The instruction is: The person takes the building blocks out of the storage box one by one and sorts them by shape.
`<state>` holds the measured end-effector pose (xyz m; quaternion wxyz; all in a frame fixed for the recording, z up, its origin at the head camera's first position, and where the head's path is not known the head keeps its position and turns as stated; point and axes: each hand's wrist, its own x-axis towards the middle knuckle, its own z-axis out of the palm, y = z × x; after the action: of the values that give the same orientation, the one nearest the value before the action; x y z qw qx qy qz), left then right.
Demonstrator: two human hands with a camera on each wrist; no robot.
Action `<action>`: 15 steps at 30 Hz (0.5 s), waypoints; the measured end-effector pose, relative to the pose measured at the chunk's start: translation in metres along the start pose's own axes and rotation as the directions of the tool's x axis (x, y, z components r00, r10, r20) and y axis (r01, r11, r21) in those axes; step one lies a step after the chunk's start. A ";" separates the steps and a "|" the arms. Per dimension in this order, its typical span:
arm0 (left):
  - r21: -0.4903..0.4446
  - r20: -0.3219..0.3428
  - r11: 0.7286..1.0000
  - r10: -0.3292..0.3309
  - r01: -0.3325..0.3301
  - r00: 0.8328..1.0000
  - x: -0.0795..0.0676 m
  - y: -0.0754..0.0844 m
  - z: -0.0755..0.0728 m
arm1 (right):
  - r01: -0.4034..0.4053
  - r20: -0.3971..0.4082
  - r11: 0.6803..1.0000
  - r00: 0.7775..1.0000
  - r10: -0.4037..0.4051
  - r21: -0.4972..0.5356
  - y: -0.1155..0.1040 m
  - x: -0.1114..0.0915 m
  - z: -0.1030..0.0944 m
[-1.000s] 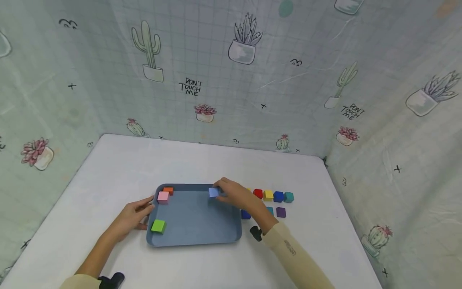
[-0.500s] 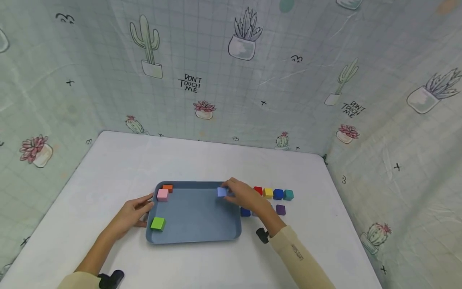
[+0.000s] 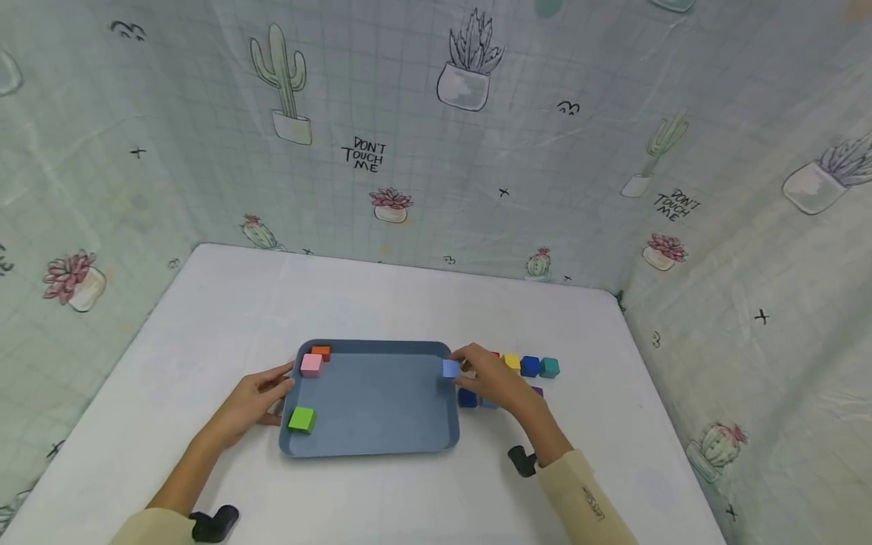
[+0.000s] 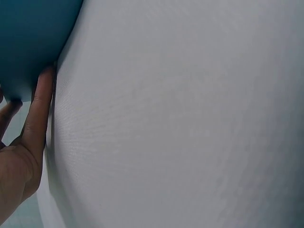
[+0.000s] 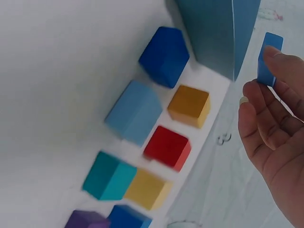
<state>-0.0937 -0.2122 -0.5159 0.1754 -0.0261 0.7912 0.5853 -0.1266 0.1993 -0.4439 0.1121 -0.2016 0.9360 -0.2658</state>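
In the head view, my right hand (image 3: 497,377) pinches a light blue cube (image 3: 450,369) between thumb and fingers, over the right rim of a blue-grey tray (image 3: 381,401). In the right wrist view the held light blue cube (image 5: 270,58) is clear of the table, seen beside the tray's corner. My left hand (image 3: 250,403) rests against the tray's left edge, its fingertips on the rim. Straight fingers (image 4: 42,102) touch the tray's side wall in the left wrist view. Inside the tray lie an orange block (image 3: 322,352), a pink block (image 3: 311,365) and a green block (image 3: 302,419).
Right of the tray, rows of coloured cubes stand on the white table, among them a dark blue cube (image 5: 165,57), a red cube (image 5: 167,148), a teal cube (image 3: 549,368) and a purple cube (image 5: 87,220). My right forearm partly covers them. A printed cloth (image 3: 409,113) hangs behind.
My right hand has carried the light blue cube rightward, from over the tray's upper right part to its right rim. The left hand has stayed at the tray's left edge.
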 end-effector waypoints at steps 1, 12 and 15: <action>0.001 0.001 1.000 0.000 0.000 1.000 0.000 0.000 0.000 | -0.013 -0.017 1.000 1.000 0.013 0.001 0.004 -0.003 0.000; 0.011 -0.003 1.000 -0.001 0.001 1.000 0.002 -0.001 0.000 | -0.277 -0.105 0.960 0.954 0.281 0.049 0.060 -0.056 -0.021; 0.008 0.002 1.000 0.005 -0.005 1.000 0.002 0.000 0.000 | -0.292 -0.124 0.956 0.948 0.291 0.012 0.083 -0.074 -0.030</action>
<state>-0.0956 -0.2116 -0.5170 0.1748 -0.0227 0.7933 0.5827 -0.0963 0.3094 -0.4564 0.0908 -0.0444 0.9615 -0.2554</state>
